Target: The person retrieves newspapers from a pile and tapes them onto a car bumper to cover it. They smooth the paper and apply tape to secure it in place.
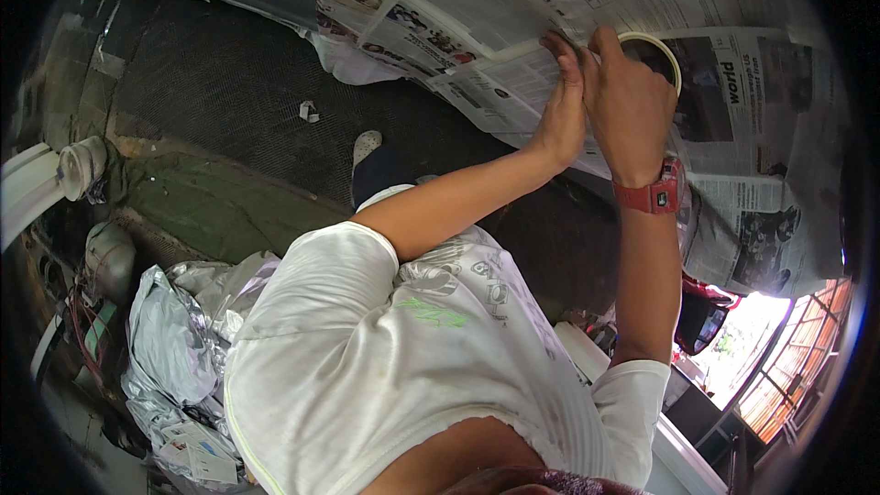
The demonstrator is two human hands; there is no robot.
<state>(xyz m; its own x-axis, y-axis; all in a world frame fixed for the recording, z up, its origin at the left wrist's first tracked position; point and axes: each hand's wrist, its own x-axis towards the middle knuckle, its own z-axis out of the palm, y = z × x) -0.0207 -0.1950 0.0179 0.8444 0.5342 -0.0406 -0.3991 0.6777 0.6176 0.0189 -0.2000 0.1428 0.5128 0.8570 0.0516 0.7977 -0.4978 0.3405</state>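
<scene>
Sheets of newspaper (513, 0) cover a large curved surface in front of me. My right hand (632, 101) is closed around a pale-rimmed roll of tape (676, 62), held against the paper; much of the roll is hidden behind the fingers. Close beside it, my left hand (561, 115) rests edge-on against the newspaper, its fingers stretched out toward a seam between sheets. Any strip of tape between the hands is too hard to make out. A red watch (651, 194) sits on my right wrist.
A dark mat (229, 73) covers the floor, with a small scrap (309, 112) on it. Green cloth (211, 206) and crumpled silvery plastic (174, 339) lie at the left. A white pipe-like piece (32, 183) juts in there. An orange grille (779, 394) stands at the lower right.
</scene>
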